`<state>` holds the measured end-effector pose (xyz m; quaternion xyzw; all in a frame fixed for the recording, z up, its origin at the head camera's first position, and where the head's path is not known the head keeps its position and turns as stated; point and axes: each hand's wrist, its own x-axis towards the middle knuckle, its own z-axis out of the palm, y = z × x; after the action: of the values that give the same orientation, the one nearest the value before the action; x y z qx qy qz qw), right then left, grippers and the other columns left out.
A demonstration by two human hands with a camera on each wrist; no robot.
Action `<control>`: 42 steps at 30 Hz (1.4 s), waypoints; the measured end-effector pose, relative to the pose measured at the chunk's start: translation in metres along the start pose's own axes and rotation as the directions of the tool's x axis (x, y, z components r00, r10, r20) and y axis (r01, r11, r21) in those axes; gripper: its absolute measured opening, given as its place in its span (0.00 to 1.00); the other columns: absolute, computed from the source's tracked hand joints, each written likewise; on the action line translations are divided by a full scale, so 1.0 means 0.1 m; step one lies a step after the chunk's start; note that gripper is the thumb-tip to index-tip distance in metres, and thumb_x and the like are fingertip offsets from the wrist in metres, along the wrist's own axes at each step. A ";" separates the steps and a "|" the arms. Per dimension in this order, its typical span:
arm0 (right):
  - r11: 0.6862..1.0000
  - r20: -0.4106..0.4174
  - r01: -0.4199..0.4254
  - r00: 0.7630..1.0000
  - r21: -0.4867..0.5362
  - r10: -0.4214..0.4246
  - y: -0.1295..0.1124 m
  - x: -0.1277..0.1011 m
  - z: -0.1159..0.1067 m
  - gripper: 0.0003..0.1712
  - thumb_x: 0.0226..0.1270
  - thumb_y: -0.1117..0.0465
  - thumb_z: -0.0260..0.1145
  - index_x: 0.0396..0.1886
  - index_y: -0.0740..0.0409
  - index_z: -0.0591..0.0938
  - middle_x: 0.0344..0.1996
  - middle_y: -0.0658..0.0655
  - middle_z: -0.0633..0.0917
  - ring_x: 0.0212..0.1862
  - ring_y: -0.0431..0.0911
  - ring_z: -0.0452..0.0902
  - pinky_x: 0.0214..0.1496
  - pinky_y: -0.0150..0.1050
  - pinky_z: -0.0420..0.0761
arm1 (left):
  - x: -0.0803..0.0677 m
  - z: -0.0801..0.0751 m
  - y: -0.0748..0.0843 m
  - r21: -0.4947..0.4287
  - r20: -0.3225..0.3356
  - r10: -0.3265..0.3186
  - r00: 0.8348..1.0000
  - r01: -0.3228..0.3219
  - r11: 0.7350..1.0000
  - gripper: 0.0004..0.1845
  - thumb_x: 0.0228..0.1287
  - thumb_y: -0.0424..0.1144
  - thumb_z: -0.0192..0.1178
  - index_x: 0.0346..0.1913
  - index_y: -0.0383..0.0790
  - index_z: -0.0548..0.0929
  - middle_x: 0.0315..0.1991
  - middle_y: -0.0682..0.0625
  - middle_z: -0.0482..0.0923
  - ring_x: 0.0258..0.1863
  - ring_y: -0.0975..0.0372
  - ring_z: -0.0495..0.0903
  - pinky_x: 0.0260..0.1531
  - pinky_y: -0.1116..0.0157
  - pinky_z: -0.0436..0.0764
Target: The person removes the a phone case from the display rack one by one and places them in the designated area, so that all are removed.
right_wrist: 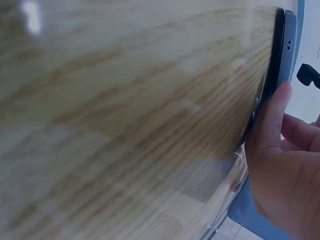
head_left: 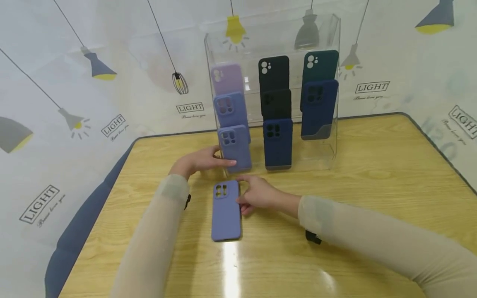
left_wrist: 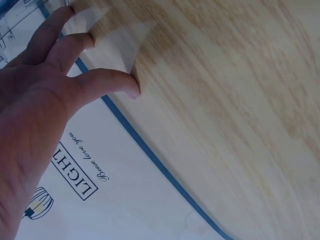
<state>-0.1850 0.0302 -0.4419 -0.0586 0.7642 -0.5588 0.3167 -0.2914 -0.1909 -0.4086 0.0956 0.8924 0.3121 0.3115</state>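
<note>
Right hand (head_left: 261, 194) grip pinches edge of periwinkle phone case (head_left: 225, 211) lying flat on desk (head_left: 372, 174); left hand (head_left: 201, 161), fingers relaxed apart, touches clear display stand (head_left: 328, 124)

I sit at a wooden table (head_left: 372, 174) with pale yellow grain and a dark rounded edge; overhead light glares in a bright streak on its near surface. Behind and around it hangs a white backdrop (head_left: 93, 37) printed with grey and yellow pendant lamps (head_left: 97, 66), thin black cords, a caged bulb (head_left: 180, 82) and boxed "LIGHT" labels (head_left: 190, 108). To my left a blue-grey band (head_left: 80, 231) runs below the table edge, perhaps a floor or cloth; I cannot tell.
</note>
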 end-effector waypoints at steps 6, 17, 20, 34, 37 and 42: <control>0.999 -0.006 0.023 1.000 -0.043 -0.024 0.01 -0.02 0.01 0.46 0.70 0.72 0.68 0.84 0.61 0.61 0.22 0.61 0.88 0.20 0.44 0.85 0.31 0.42 0.92 | -0.01 0.01 0.01 0.006 0.002 -0.001 1.000 0.001 1.000 0.67 0.57 0.79 0.66 0.89 0.52 0.44 0.88 0.44 0.51 0.87 0.47 0.53 0.84 0.41 0.58; 0.967 0.019 0.049 0.999 -0.249 -0.046 -0.12 -0.20 -0.21 0.44 0.73 0.65 0.70 0.84 0.61 0.62 0.32 0.64 0.92 0.26 0.47 0.89 0.36 0.43 0.93 | -0.04 0.02 0.00 0.005 -0.005 -0.010 1.000 0.010 1.000 0.68 0.55 0.81 0.66 0.89 0.54 0.44 0.88 0.45 0.50 0.87 0.46 0.52 0.83 0.39 0.58; 0.957 0.021 0.065 0.998 -0.284 -0.061 -0.22 -0.29 -0.34 0.44 0.74 0.63 0.71 0.84 0.55 0.63 0.36 0.65 0.92 0.30 0.50 0.91 0.40 0.46 0.93 | -0.05 0.01 0.00 -0.008 -0.006 -0.019 1.000 0.019 1.000 0.68 0.55 0.80 0.66 0.89 0.54 0.43 0.88 0.44 0.51 0.86 0.46 0.54 0.83 0.39 0.59; 0.856 -0.061 0.167 0.973 -0.489 -0.224 -0.66 -0.67 -1.02 0.51 0.75 0.57 0.72 0.88 0.43 0.54 0.45 0.61 0.94 0.34 0.46 0.92 0.45 0.46 0.93 | -0.03 0.01 0.00 0.023 -0.004 -0.009 1.000 0.009 1.000 0.68 0.54 0.81 0.66 0.89 0.56 0.43 0.88 0.45 0.49 0.87 0.46 0.51 0.84 0.39 0.56; 0.830 -0.107 0.144 0.966 -0.539 -0.237 -0.71 -0.72 -1.16 0.52 0.76 0.56 0.72 0.88 0.40 0.51 0.48 0.62 0.93 0.35 0.46 0.92 0.46 0.47 0.93 | -0.03 0.01 -0.01 0.039 -0.006 -0.001 1.000 0.001 0.999 0.68 0.55 0.82 0.65 0.89 0.56 0.43 0.89 0.46 0.49 0.88 0.47 0.50 0.85 0.40 0.56; 0.801 -0.189 0.114 0.943 -0.588 -0.273 -0.75 -0.79 -1.38 0.54 0.75 0.55 0.72 0.88 0.37 0.49 0.47 0.63 0.93 0.35 0.48 0.92 0.47 0.50 0.92 | -0.03 0.02 -0.01 0.060 -0.006 0.019 1.000 -0.018 0.998 0.67 0.56 0.81 0.64 0.89 0.57 0.42 0.88 0.46 0.49 0.88 0.47 0.50 0.85 0.40 0.56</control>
<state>-0.2185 0.1505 -0.3182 -0.1538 0.9208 -0.3374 0.1208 -0.2884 -0.1916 -0.4087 0.1121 0.9014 0.2886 0.3027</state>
